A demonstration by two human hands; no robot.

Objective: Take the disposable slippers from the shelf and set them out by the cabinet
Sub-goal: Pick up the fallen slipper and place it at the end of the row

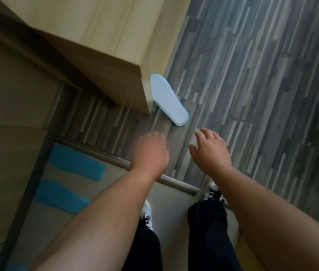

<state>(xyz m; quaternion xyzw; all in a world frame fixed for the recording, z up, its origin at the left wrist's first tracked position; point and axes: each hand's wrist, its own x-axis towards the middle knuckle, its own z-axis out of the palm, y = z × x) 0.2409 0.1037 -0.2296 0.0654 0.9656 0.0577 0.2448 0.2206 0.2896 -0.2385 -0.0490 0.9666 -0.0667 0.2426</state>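
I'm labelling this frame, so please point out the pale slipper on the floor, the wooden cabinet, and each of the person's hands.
pale slipper (pixel 169 100): head view, middle of its sole.
wooden cabinet (pixel 88 36): head view, its light top face.
left hand (pixel 150 151): head view, back of the hand.
right hand (pixel 210 151): head view, back of the hand.

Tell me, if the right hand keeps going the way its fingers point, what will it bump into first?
Probably the pale slipper lying on the floor by the cabinet. The right hand is empty with fingers spread, aimed toward its near end, though depth is hard to judge.

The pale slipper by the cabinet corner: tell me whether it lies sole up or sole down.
Sole up, apparently: the pale slipper shows one flat, strapless face on the floor.
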